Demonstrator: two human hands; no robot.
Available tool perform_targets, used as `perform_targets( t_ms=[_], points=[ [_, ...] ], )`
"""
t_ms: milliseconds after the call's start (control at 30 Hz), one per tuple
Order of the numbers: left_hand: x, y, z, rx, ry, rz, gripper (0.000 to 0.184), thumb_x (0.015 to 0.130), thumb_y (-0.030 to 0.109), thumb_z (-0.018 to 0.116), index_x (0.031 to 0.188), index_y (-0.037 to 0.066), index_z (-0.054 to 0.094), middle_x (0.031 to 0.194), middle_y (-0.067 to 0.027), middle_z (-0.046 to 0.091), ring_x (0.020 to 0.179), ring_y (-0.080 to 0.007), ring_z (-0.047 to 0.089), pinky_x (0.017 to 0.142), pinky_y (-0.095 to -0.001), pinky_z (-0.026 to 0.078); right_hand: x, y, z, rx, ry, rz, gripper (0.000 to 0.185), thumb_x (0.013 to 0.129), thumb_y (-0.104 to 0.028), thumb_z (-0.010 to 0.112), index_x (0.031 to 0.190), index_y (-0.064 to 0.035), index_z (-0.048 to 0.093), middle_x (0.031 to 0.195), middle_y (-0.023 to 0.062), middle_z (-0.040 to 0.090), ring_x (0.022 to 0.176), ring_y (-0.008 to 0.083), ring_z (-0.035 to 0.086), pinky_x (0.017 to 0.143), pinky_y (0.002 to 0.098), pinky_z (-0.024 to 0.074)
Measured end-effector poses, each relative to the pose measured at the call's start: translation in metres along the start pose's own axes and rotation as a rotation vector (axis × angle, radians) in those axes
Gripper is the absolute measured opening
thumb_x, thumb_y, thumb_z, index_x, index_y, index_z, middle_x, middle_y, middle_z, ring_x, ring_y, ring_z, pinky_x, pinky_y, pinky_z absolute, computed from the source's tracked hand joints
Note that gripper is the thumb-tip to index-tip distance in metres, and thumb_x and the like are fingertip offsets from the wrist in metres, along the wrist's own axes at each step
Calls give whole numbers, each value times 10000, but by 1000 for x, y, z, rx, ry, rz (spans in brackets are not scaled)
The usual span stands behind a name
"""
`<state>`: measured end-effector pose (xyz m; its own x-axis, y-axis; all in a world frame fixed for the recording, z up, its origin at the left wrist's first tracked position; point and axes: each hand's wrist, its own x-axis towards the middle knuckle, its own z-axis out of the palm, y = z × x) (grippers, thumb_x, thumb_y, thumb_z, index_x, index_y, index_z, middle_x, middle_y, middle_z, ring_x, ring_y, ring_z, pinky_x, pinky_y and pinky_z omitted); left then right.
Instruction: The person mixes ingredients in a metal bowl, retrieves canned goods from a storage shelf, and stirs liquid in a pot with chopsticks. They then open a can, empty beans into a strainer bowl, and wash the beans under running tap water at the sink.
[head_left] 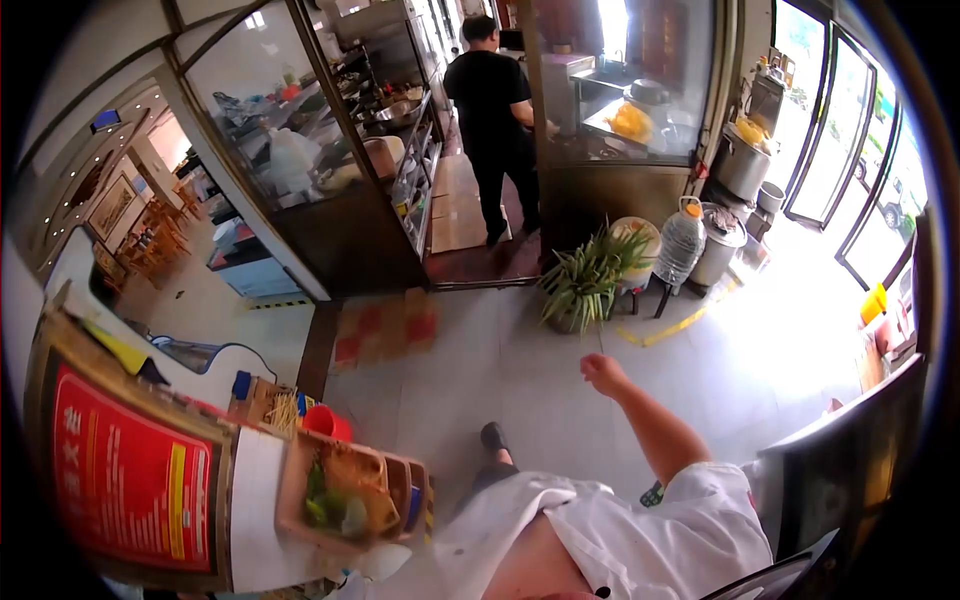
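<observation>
My right hand [603,373] is stretched forward over the tiled floor [480,360], its fingers curled in loosely and a little blurred. Nothing shows in it, and it touches nothing. Beyond it, the nearest thing is a green spiky-leaved potted plant [580,280]. My left hand is out of view. On my left side a tan plastic basket [300,490] holds green vegetables [325,495] and stands on a counter. A red cup [325,424] and a bundle of thin wooden sticks [285,408] are behind it.
A person in black [490,110] stands in the kitchen doorway ahead. Flattened cardboard [385,328] lies before the glass partition. A large water bottle [680,243] and metal pots [742,165] line the right. A red sign [130,470] stands at left; glass doors [840,130] are at right.
</observation>
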<state>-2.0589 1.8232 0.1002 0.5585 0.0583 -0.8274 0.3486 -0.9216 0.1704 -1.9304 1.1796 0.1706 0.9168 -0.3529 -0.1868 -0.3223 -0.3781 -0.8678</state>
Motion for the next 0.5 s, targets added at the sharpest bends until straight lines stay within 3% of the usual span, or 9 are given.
perform_targets(
  t_ms=[67,100,133,200,233,267,367,433,500],
  points=[
    [56,44,-62,-4,1,1,999,629,588,890,1319,-10,483,1225,-269,661,1133,-384,666,937,-440,540,63,36,10,-224,-32,10,255,980,-259,583,1067,-44,690,987,137,727,877,236,693,754,400,552],
    [83,70,-94,-7,2,5,996,631,588,889,1317,-11,484,1227,-270,660,1133,-383,666,937,-441,540,74,29,8,-169,-85,299,269,964,-271,567,1008,-30,679,1046,205,718,982,318,705,817,457,560],
    [106,100,-132,-10,10,14,993,634,587,889,1314,-13,485,1228,-270,658,1133,-382,666,936,-442,540,96,81,23,-400,-85,230,318,968,-340,558,956,-59,707,991,192,729,966,310,706,811,474,563],
    [150,173,-218,-29,24,36,987,639,587,888,1310,-16,486,1230,-272,656,1133,-379,665,935,-444,540,126,143,26,-605,-576,588,414,955,-449,551,953,-76,729,838,103,746,749,240,707,700,413,571],
    [169,224,-268,-48,40,68,984,641,586,887,1307,-17,487,1232,-273,655,1133,-378,665,935,-445,540,131,156,21,-636,-723,614,348,933,-396,600,1031,-81,708,979,112,766,835,253,734,724,406,582],
    [189,270,-312,-60,62,101,981,644,586,886,1305,-19,487,1233,-273,654,1133,-376,665,934,-446,539,133,182,20,-781,-884,221,332,1020,-309,489,989,-82,729,825,83,744,763,244,733,742,413,600],
    [285,409,-432,-29,303,425,825,699,398,891,1263,-55,494,1148,-234,670,1059,-319,685,900,-438,561,196,214,23,-341,-651,508,274,1000,-283,550,990,-65,716,863,80,751,764,238,733,704,394,603],
    [354,495,-489,-153,470,659,911,678,408,910,1345,-33,475,1205,-237,656,1111,-322,669,952,-424,540,282,207,26,-238,-562,620,231,963,-259,608,1020,-61,713,895,85,752,763,232,727,689,372,596],
    [366,599,-547,-112,481,644,955,677,401,917,1409,-4,456,1255,-229,648,1169,-320,647,1002,-414,519,367,193,22,-148,-485,732,220,927,-235,666,1050,-58,709,927,91,754,761,226,721,673,349,589]
  ],
)
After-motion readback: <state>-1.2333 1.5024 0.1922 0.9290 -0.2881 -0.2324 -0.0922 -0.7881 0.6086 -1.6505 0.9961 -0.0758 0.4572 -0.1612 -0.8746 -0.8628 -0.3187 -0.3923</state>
